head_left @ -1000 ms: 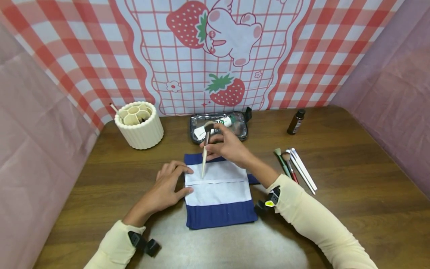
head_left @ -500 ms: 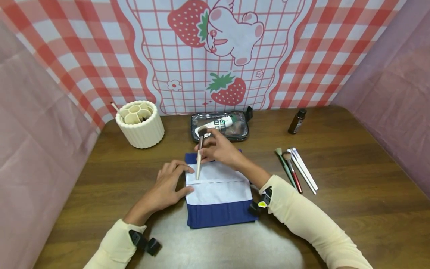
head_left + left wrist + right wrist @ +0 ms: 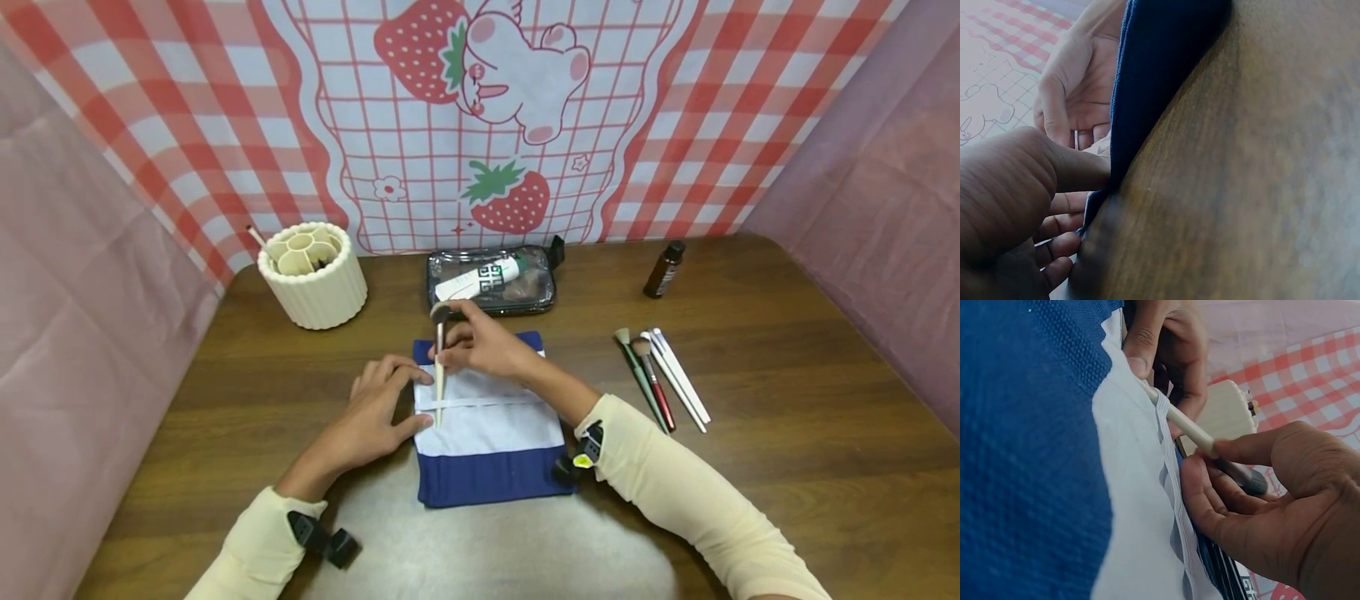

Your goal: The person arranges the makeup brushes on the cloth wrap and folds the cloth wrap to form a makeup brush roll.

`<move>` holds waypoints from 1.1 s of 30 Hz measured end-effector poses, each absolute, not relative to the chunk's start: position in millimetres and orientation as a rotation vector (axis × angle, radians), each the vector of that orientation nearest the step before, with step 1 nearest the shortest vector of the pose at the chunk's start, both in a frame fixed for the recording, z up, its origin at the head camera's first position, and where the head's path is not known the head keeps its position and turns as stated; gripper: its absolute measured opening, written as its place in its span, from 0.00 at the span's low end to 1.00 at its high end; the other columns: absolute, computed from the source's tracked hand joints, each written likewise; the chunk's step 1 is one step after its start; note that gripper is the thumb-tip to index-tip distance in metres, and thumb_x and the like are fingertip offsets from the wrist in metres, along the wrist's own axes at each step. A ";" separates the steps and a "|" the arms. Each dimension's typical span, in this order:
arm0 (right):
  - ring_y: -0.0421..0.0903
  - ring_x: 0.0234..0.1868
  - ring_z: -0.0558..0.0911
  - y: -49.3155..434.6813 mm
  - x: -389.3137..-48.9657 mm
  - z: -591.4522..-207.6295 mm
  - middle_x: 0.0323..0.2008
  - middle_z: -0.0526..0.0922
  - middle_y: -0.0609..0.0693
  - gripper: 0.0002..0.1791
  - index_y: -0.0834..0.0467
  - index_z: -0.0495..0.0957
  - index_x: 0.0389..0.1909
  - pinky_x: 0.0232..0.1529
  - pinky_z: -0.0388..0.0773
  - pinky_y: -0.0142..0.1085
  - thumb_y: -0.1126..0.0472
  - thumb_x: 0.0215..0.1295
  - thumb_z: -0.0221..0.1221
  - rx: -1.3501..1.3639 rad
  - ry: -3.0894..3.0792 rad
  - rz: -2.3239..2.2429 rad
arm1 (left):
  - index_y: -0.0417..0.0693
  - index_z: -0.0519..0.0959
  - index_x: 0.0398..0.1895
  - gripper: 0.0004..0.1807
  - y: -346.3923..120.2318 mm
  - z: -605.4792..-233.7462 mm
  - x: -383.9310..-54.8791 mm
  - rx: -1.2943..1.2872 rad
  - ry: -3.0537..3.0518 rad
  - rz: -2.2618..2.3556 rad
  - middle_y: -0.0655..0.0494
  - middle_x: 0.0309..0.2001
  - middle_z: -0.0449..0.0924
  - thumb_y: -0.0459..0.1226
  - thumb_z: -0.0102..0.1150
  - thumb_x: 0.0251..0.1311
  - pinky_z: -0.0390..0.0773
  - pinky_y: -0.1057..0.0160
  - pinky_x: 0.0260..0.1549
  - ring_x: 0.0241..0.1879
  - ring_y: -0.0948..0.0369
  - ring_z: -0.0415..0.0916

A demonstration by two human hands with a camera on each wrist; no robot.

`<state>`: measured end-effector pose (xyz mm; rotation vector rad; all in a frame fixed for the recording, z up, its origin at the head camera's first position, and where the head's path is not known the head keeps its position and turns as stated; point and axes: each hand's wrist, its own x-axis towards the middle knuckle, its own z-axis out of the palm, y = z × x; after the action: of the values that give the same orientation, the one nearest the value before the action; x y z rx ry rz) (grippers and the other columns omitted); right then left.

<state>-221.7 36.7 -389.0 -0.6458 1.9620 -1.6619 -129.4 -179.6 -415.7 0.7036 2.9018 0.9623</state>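
My right hand (image 3: 487,346) pinches a makeup brush (image 3: 439,383) with a pale handle, dark ferrule and bristles pointing away from me. Beneath it lies a navy-and-white brush roll (image 3: 495,479), spread flat. In the right wrist view, the brush handle (image 3: 1188,427) passes under the white elastic band (image 3: 1175,494). At the roll's left edge my left hand (image 3: 375,417) rests, its thumb and index finger touching the cloth near the handle's tip. The left wrist view shows the left thumb (image 3: 1082,172) against the roll's navy edge (image 3: 1147,81).
Several makeup brushes (image 3: 660,375) lie to the right. Behind the roll is a clear pouch (image 3: 536,292) with a white tube (image 3: 476,279). A ribbed cream holder (image 3: 315,292) stands back left, a dark bottle (image 3: 663,271) back right. Fabric hangs behind the table (image 3: 795,400).
My right hand has moved left and toward me with the brush. The handle's tip, earlier above the elastic band, now shows on its near side. The left hand stays at the roll's edge.
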 end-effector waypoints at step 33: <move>0.43 0.46 0.79 51.0 -221.7 -390.0 0.53 0.81 0.47 0.15 0.54 0.82 0.57 0.47 0.76 0.38 0.54 0.77 0.53 -0.977 2.291 -1.154 | 0.50 0.74 0.58 0.26 -179.2 -416.3 -128.2 0.712 2.906 0.973 0.51 0.63 0.66 0.44 0.71 0.59 0.58 0.45 0.52 0.59 0.48 0.60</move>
<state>-221.7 51.0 -390.0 -0.9775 2.2907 -1.1540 -128.2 -179.2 -416.3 0.7117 2.9058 0.9729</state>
